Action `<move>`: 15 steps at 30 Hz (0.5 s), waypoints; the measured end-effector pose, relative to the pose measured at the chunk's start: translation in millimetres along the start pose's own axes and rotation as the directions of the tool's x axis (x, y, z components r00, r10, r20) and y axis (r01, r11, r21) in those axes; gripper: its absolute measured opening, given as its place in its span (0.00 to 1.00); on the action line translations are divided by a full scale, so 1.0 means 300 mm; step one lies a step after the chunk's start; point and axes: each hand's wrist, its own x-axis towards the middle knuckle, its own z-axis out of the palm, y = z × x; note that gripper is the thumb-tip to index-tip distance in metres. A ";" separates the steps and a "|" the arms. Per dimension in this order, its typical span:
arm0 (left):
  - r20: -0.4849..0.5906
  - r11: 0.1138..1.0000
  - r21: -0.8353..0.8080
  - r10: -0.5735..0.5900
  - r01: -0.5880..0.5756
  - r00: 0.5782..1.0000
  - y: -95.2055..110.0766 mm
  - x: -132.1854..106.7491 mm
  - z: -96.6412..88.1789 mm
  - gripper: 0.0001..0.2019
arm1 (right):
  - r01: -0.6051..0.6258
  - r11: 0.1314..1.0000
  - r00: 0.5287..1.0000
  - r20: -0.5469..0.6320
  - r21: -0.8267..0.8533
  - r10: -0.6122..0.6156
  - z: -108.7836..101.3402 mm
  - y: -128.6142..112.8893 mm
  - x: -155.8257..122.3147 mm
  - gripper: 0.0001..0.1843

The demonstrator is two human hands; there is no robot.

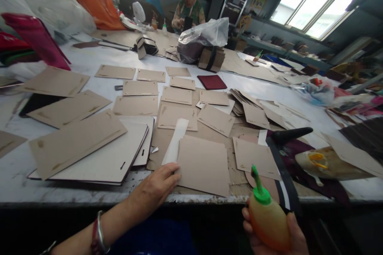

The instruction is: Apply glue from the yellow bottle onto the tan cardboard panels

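Two bare hands were at work around a pile of bare cardboard panels at the near edge of the worktable, and this pile served as the reference. The left hand was at its near left corner, fingers together and half curled, fingertips against the edge; whether they pinched it or merely rested there could not be told. The right hand was closed around a squeeze bottle with a green nozzle, tip upward, nearer the person and to the right of the pile, apart from it.

Progress was judged as partial. Beyond the pile, many streaked panels bore glossy or brownish lines, apparently adhesive, along their edges. A streaked single panel lay to its right, and streaked large panels overlapped to its left. The top of the pile showed no such lines, so this stock appeared untreated; lower sheets could not be inspected. A white strip lay just beside its left edge.
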 end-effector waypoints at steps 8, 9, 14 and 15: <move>-0.126 0.996 -0.041 -0.086 0.081 0.988 0.048 0.003 0.000 0.10 | 0.444 0.621 0.856 0.103 -0.645 -0.506 0.182 0.007 0.049 0.28; -0.131 0.994 -0.058 -0.099 0.092 0.986 0.051 -0.001 0.004 0.10 | 0.475 0.495 0.819 0.159 -0.727 -0.552 0.221 0.010 0.049 0.30; -0.116 0.980 -0.134 -0.160 0.144 0.980 0.050 -0.019 0.034 0.10 | 0.645 0.044 0.624 0.493 -0.763 -0.606 0.332 0.021 0.092 0.27; -0.109 0.978 -0.147 -0.166 0.150 0.980 0.050 -0.021 0.037 0.10 | 0.676 -0.014 0.582 0.546 -0.736 -0.603 0.338 0.021 0.108 0.26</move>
